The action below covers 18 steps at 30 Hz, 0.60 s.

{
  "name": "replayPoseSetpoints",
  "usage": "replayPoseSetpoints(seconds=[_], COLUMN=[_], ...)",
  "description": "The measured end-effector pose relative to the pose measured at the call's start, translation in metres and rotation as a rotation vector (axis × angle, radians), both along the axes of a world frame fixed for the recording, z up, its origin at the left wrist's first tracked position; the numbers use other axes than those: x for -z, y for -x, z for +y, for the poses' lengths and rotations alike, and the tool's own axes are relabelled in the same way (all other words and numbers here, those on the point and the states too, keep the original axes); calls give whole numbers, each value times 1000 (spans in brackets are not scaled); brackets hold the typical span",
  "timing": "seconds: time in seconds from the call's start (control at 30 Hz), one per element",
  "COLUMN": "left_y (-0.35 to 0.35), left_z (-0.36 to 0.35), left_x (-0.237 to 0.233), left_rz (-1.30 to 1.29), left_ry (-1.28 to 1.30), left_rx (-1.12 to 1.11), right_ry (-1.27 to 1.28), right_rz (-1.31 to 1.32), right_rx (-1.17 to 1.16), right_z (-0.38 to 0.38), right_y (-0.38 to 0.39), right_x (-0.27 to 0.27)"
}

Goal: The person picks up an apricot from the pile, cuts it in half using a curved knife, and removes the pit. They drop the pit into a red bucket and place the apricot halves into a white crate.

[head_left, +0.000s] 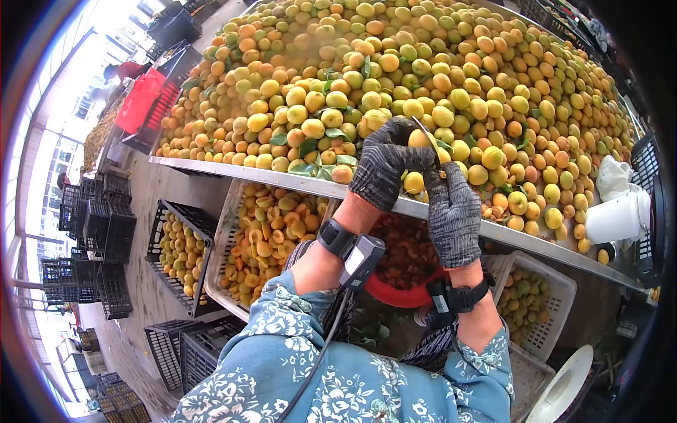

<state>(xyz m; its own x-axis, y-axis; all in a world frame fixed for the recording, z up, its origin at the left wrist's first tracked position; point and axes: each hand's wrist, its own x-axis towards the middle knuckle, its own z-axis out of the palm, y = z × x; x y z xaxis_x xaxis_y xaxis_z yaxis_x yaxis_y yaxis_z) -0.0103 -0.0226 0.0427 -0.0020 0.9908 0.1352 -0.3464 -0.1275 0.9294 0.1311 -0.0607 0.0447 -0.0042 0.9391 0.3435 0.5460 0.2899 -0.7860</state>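
My left hand (386, 163), in a dark grey knitted glove, is closed around a yellow-orange apricot (419, 139) near the table's metal edge (282, 178). A thin curved blade (426, 132) runs along the fruit's right side. Just below and to the right, my right hand (452, 211), gloved the same way, has its fingers bent up at the blade's lower end; its handle is hidden. Both hands are over the near edge of a large heap of apricots (310, 99). Beneath them is a red basin (400, 295) of dark reddish pieces.
A crate of halved apricots (264, 236) stands below left, beside a black crate of whole ones (185, 252). Another pale crate (546, 310) is at lower right. A white bucket (618, 216) lies on the table's right side. Black crates (107, 229) are stacked far left.
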Motion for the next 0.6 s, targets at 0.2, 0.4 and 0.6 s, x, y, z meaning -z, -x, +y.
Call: replayPoseSetpoints(seconds=[0.2,0.4,0.6], left_y=[-2,-11,-5], left_z=[-4,-3,-2], left_x=[-6,6,13], left_rz=[-271,-194,-428], left_ry=[85,71,149], left_rx=[47,76,76], right_ry=[42,62,161], right_rz=[-63,216,185], right_rx=[-20,-69,-60], right_z=[0,9,-5], right_y=[2,2,5], right_x=[2,7,4])
